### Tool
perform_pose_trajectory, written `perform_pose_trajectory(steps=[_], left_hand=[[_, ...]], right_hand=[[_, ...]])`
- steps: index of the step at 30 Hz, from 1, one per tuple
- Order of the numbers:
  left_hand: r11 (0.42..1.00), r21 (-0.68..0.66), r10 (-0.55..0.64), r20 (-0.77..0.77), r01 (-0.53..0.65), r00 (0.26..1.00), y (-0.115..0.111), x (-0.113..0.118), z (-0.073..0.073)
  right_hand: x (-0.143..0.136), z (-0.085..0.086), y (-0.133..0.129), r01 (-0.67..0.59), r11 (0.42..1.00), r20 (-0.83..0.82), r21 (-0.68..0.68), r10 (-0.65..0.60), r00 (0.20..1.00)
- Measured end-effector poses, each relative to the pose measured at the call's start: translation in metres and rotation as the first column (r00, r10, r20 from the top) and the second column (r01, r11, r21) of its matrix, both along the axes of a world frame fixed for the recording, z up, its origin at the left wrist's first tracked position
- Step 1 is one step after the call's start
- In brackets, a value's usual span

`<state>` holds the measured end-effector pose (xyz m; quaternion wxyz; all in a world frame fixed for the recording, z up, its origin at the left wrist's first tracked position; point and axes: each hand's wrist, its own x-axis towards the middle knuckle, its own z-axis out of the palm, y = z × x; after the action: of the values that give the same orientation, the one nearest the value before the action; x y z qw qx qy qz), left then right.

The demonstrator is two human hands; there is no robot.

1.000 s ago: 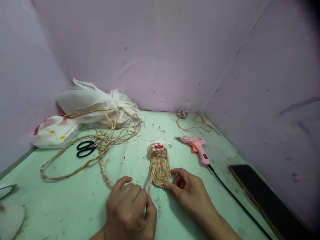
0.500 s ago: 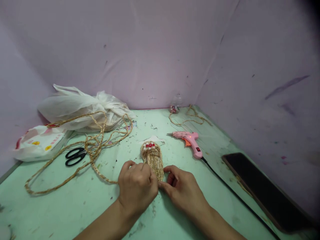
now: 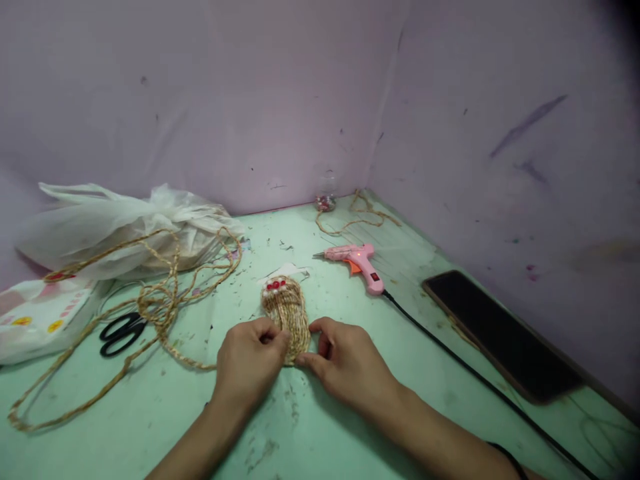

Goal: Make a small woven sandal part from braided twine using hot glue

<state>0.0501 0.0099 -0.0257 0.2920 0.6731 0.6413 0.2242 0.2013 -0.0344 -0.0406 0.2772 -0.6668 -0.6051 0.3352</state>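
On the smooth green table [image 3: 190,427], the ribbed, oblong straw piece [image 3: 287,311], topped with round beads [image 3: 275,285], lies between the left hand [image 3: 253,360], closed on twisted cord [image 3: 187,360], and the right hand [image 3: 353,363], thumb and forefinger parted against its edge.

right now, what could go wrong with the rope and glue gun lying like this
The rope lies tangled across the scissors, so a pull might snag it or drag them along.

The glue gun's light is on, so its metal tip may be hot; the right hand could get burned if it strays there.
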Motion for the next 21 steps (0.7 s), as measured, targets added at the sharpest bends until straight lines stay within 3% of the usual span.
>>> perform_pose_trajectory(steps=[4,7,11,17,21], left_hand=[[0.999,0.024,0.037,0.097,-0.04,0.995,0.005,-0.01,0.013],[0.992,0.119,0.049,0.011,-0.05,0.999,0.002,-0.011,0.018],[0.966,0.257,0.013,-0.174,0.032,0.985,-0.009,-0.005,0.01],[0.865,0.461,0.023,-0.433,0.2,0.901,-0.017,0.005,-0.007],[0.745,0.61,0.085,-0.489,0.27,0.868,-0.019,0.01,-0.01]], right_hand=[[0.0,0.0,-0.001,-0.002,1.0,-0.013,0.021,0.002,1.0],[0.001,-0.001,-0.001,-0.002,0.999,-0.008,0.036,0.002,1.0],[0.001,-0.001,0.0,-0.002,0.999,-0.003,0.046,0.002,1.0],[0.002,0.0,0.0,-0.017,0.999,0.003,0.046,0.017,1.0],[0.002,0.0,-0.001,-0.025,0.999,0.001,0.039,0.025,1.0]])
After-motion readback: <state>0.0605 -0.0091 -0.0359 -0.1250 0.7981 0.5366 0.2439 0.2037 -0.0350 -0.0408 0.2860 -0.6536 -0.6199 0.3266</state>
